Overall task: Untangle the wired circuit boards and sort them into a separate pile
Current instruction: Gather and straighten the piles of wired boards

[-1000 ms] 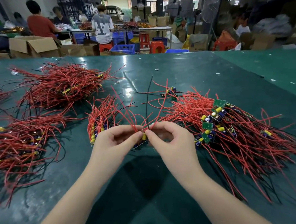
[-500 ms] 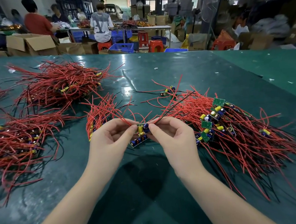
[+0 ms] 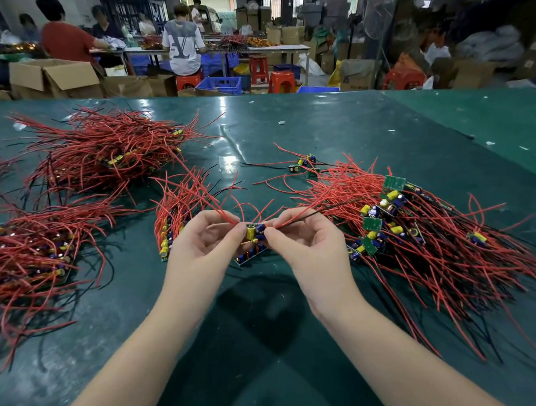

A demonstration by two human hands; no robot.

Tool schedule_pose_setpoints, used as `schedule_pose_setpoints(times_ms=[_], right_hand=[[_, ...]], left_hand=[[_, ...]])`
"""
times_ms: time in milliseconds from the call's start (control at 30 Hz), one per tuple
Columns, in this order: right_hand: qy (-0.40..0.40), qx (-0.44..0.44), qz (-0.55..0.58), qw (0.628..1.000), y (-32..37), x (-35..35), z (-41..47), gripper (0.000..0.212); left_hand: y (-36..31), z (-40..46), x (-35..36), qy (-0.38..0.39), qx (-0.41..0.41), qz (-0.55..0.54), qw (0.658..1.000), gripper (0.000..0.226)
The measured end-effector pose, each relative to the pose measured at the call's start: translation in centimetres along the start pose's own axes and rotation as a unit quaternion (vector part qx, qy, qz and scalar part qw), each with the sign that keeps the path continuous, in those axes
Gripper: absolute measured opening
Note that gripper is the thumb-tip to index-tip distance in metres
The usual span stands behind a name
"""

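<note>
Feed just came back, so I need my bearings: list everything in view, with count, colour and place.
held circuit board: one, yellow and blue parts, centre, between both hands
small bundle: one, red wires, behind left hand
tangled heap: one, red and black wires, green boards, right
sorted piles: at least two, red, left
loose board: one, wired, centre far
table: one, dark green
cardboard box: one, brown, background left
left hand: pinches red wires
right hand: pinches wires

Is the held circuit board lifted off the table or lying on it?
Cannot tell: both hands, left hand and right hand, pinch the circuit board, but its lower edge is close to the table.
</note>
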State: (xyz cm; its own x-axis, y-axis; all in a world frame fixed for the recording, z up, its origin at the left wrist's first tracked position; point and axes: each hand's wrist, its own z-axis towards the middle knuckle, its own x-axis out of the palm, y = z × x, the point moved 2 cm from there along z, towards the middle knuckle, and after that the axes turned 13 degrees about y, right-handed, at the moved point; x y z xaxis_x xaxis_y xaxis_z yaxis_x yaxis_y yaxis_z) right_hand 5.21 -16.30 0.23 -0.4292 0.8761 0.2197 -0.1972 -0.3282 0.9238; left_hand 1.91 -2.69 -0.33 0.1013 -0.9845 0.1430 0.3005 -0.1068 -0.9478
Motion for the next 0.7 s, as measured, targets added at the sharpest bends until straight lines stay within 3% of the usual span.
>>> schedule_pose_setpoints(times_ms=[200, 367, 533, 700], right_hand=[[-0.02, 0.015, 0.036, 0.999, -0.2, 0.0, 0.1, 0.026], [-0.017, 0.049, 0.127, 0.991, 0.0, 0.1, 0.2, 0.035], [-0.006, 0.078, 0.186, 0.979, 0.4, 0.2, 0.2, 0.026], [0.028, 0.103, 0.245, 0.964, 0.8, 0.4, 0.3, 0.026]], left_hand=[[0.0, 0.0, 0.3, 0.008, 0.014, 0.004, 1.0, 0.012], [-0.3, 0.0, 0.4, -0.004, 0.01, -0.069, 0.998, 0.006], [-0.4, 0.0, 0.4, -0.013, -0.018, -0.145, 0.989, 0.017], [-0.4, 0.1, 0.2, -0.013, -0.057, -0.205, 0.977, 0.014]])
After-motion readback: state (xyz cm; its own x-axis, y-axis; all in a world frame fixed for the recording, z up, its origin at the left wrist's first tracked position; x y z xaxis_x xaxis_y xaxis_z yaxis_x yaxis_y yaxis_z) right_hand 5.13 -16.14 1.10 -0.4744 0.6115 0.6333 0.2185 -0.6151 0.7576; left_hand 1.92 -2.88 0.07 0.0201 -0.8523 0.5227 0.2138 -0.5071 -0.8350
